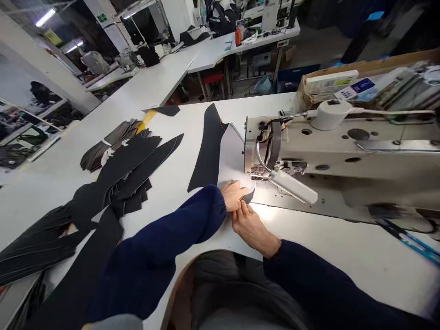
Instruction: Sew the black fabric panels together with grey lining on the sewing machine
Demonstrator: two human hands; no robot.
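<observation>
Both my hands meet at the table edge just in front of the sewing machine [261, 172]. My left hand [233, 195] has its fingers bent over the pale side of a fabric piece [235, 156], close to the needle area. With fingertips pinched together, my right hand [252, 229] grips the near edge of that piece, where a dark corner [248, 197] and a bit of orange show. The fabric between the fingers is mostly hidden. Left of the pale piece lies a long dark fabric panel [208, 149], flat on the white table [172, 169].
Piles of dark cut pieces [130, 160] and a bundled stack [110, 144] lie to the left. A white lamp [294, 185] hangs by the machine head. Behind the machine stands a cardboard box [300, 96]. Blue-handled scissors [417, 243] lie at right.
</observation>
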